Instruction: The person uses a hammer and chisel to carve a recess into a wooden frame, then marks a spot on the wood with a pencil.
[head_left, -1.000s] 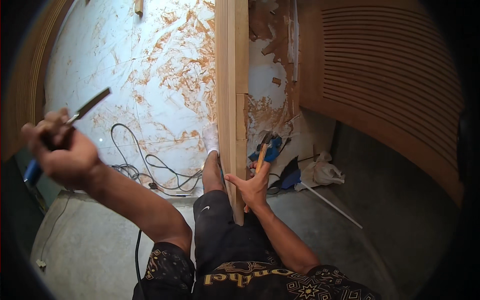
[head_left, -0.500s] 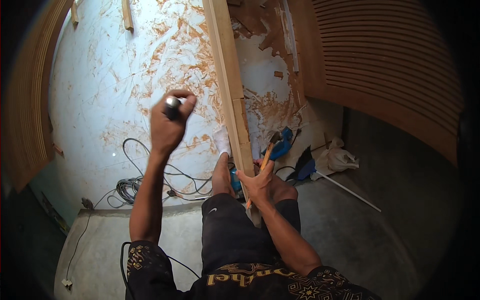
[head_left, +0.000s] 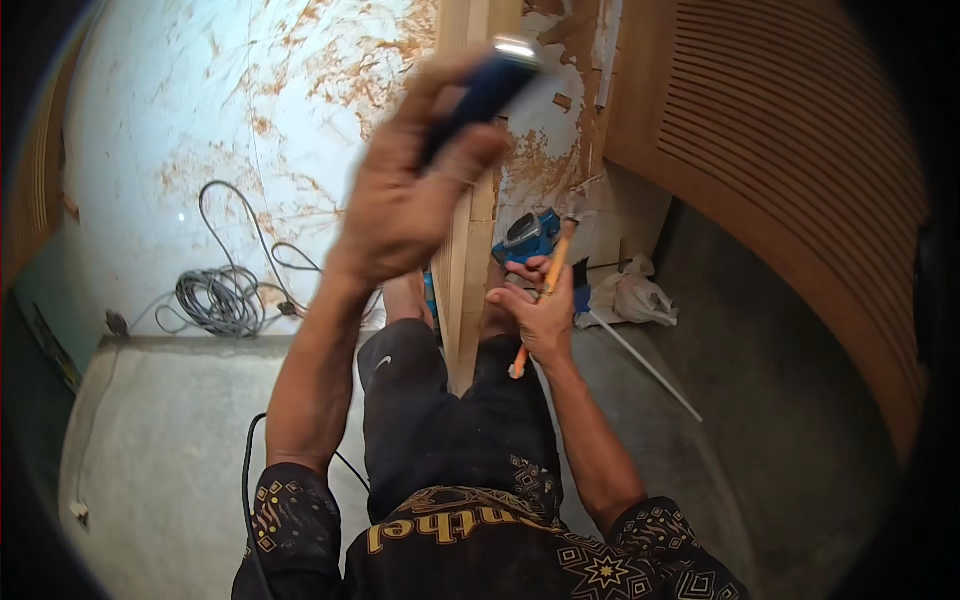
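Observation:
My left hand (head_left: 405, 200), blurred and raised over the board, is closed on a chisel (head_left: 485, 95) with a dark blue handle and shiny end cap; its blade is hidden. The long pale wooden board (head_left: 458, 340) runs between my legs, partly behind that hand. Just right of the board, my right hand (head_left: 540, 315) grips a hammer (head_left: 560, 255) by its orange-brown wooden handle, the head pointing away from me. Behind the hammer lies a blue power planer (head_left: 530, 232).
Louvred wooden panel (head_left: 780, 200) at right; another panel (head_left: 40, 190) at left. Coiled cable (head_left: 215, 300) on the shaving-strewn white floor (head_left: 280, 120), which meets a concrete step (head_left: 150, 420). A white bag (head_left: 645, 300) and broom with white pole (head_left: 650, 365) lie right.
My left hand has swung from the far left to over the board, turning the chisel. My right hand has moved slightly right from the board with the hammer. The view has shifted.

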